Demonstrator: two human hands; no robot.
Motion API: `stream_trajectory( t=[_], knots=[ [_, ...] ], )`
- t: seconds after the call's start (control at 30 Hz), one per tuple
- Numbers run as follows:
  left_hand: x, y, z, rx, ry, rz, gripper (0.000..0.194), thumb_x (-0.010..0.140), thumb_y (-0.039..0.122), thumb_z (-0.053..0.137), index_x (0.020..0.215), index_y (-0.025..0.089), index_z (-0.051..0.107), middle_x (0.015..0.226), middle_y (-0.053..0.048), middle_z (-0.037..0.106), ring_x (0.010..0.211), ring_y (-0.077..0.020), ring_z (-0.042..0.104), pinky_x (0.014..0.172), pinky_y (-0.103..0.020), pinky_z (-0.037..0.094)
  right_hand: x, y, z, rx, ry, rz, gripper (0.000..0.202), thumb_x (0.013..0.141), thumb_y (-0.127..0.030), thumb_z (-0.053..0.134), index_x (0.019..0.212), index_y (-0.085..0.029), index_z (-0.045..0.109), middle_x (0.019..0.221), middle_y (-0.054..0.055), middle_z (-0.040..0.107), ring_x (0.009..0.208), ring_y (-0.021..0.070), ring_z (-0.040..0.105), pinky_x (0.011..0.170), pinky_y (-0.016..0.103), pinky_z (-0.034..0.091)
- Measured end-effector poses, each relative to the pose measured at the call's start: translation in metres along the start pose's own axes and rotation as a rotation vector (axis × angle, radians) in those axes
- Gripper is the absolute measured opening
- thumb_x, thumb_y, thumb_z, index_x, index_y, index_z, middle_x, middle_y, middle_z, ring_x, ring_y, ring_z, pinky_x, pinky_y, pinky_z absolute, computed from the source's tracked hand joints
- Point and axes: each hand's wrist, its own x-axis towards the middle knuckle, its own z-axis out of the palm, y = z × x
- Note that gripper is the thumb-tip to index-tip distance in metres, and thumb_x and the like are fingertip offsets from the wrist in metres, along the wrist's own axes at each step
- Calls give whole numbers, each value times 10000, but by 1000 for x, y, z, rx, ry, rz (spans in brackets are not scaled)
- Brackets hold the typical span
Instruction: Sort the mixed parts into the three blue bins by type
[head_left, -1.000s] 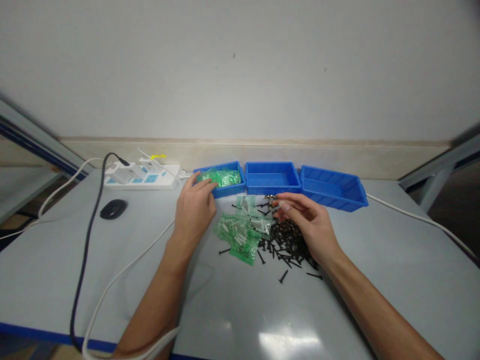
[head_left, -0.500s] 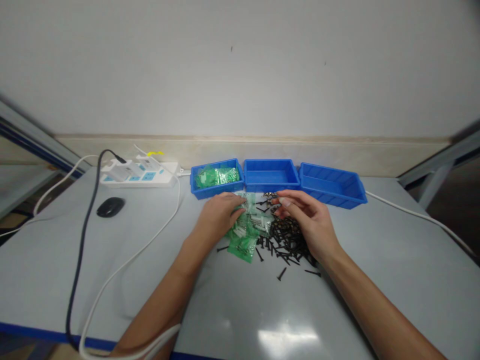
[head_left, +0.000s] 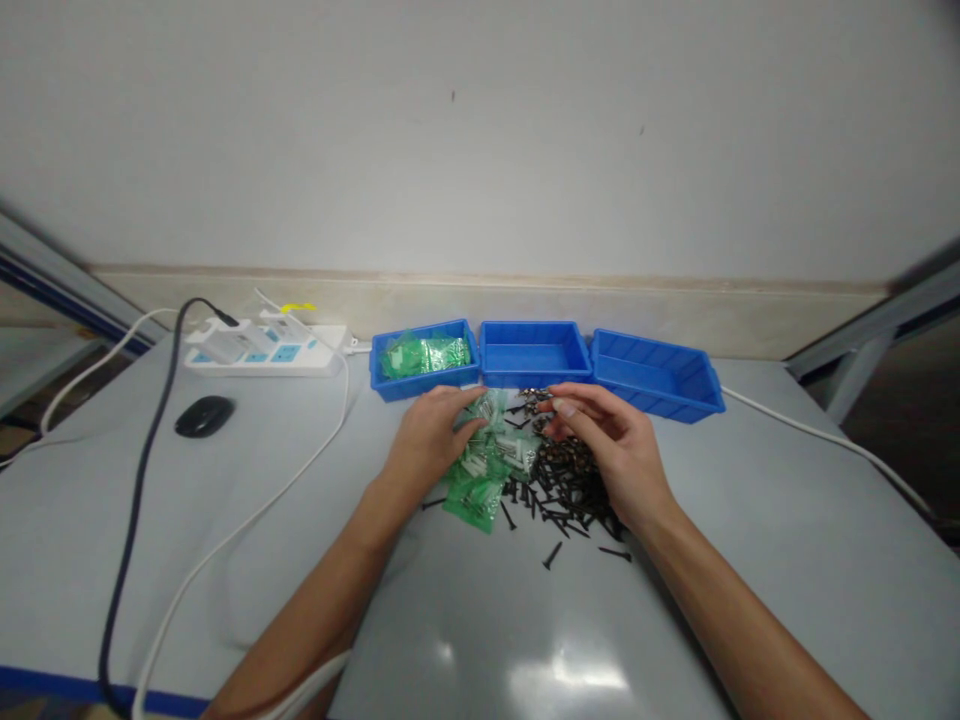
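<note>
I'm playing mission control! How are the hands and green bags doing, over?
Left hand at green bags, thumb and fingers apart. Right hand at black screws, grip unclear. Some bags in left blue bin, others on table. Screws crowd alongside.

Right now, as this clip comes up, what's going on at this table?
A person works with both bare hands. The left hand is at a pile of small green packets, its thumb and fingers apart. The right hand is at a heap of dark screws; whether it holds one is unclear. More packets lie in the left blue bin, the leftmost of three in a row.
</note>
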Motion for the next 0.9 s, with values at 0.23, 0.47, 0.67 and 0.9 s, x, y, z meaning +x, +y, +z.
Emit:
stream_trajectory(
  t=[0.23, 0.47, 0.67, 0.9],
  knots=[
    [1, 7, 2, -89, 92, -85, 388, 801, 73, 773, 1164, 200, 726, 918, -35, 802, 878, -216, 753, 853, -348, 591, -1, 0, 3, -59, 6, -23, 277, 811, -425, 785, 995, -222, 749, 887, 41, 771, 713, 171, 708, 712, 317, 599],
    [1, 9, -2, -98, 248, 83, 277, 855, 66, 708, 1093, 209, 713, 934, -26, 792, 881, -181, 740, 830, -316, 591, -3, 10, 3, -212, 3, -77, 279, 862, -421, 740, 1053, -218, 740, 984, 70, 768, 851, 201, 721, 810, 349, 587],
    [0, 28, -16, -192, 441, 235, 44, 930, 178, 676, 953, 195, 709, 912, -37, 780, 868, -154, 737, 820, -293, 604, -5, 7, 14, -161, -47, -37, 483, 823, -414, 780, 1248, -220, 661, 1091, 94, 768, 949, 220, 734, 914, 403, 581],
    [1, 28, -24, -211, 338, 279, 71, 922, 189, 685, 989, 179, 706, 941, -55, 774, 897, -162, 727, 831, -300, 591, 5, 10, 24, 8, -22, 74, 397, 685, -408, 876, 972, -185, 717, 837, 59, 776, 766, 201, 734, 751, 347, 604]
  ],
)
